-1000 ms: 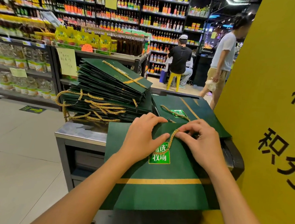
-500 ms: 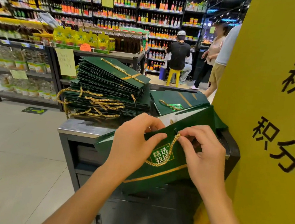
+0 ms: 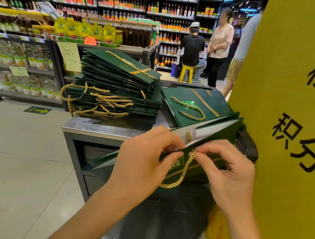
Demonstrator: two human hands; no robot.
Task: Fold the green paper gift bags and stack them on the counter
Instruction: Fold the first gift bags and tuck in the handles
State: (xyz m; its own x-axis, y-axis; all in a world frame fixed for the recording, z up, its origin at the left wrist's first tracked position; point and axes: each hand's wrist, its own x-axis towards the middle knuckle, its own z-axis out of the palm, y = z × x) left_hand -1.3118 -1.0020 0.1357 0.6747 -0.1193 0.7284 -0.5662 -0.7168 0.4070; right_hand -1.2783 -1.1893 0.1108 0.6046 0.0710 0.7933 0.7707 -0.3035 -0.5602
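Supermarket shelves point(image 3: 162, 7) hold bottles behind. Steel counter point(image 3: 98, 128) carries tall stack of folded green bags point(image 3: 117, 89), flat bag point(image 3: 198, 102) beside. Left hand point(image 3: 143, 165), right hand point(image 3: 228, 173) both pinch rim of held bag point(image 3: 226, 130) at counter's front; mouth ajar, white lining showing.

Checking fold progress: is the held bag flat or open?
Partly open: the held bag shows white lining between its spread top edges.
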